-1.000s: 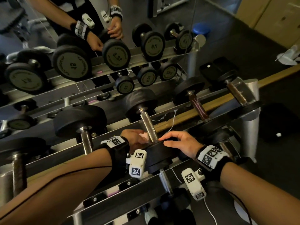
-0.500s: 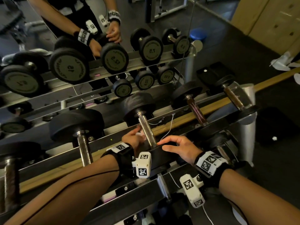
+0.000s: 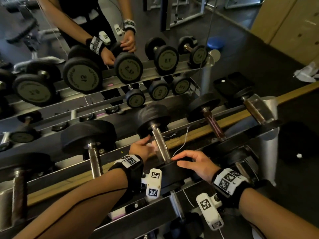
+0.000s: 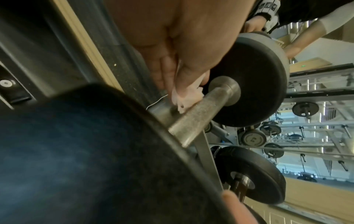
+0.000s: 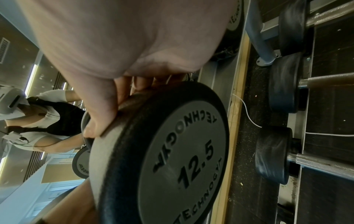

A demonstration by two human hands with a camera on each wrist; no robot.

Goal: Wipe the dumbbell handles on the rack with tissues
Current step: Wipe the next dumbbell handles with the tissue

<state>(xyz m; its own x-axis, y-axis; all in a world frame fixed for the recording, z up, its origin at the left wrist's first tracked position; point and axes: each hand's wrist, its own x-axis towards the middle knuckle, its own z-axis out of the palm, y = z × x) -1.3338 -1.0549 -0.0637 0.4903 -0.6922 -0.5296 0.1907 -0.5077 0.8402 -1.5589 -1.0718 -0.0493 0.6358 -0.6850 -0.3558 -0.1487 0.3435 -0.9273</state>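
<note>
Left hand [image 3: 140, 149] has slid the tissue [image 3: 152, 145] up the handle [image 3: 159, 144] toward the far plate. Left wrist: fingers pinch it against the bar (mid-wipe, I reckon). Right wrist: right hand [image 5: 107, 106] loosely cups the 12.5 plate [image 5: 172, 159], steadying it.

Wall mirror [image 3: 51, 104] (white cable [image 3: 181, 145] below)

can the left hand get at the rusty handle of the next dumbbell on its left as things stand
Probably yes. The left hand holds the tissue against the 12.5 dumbbell's handle, and the rusty handle lies bare on the rack, with only open rail between them.
</note>
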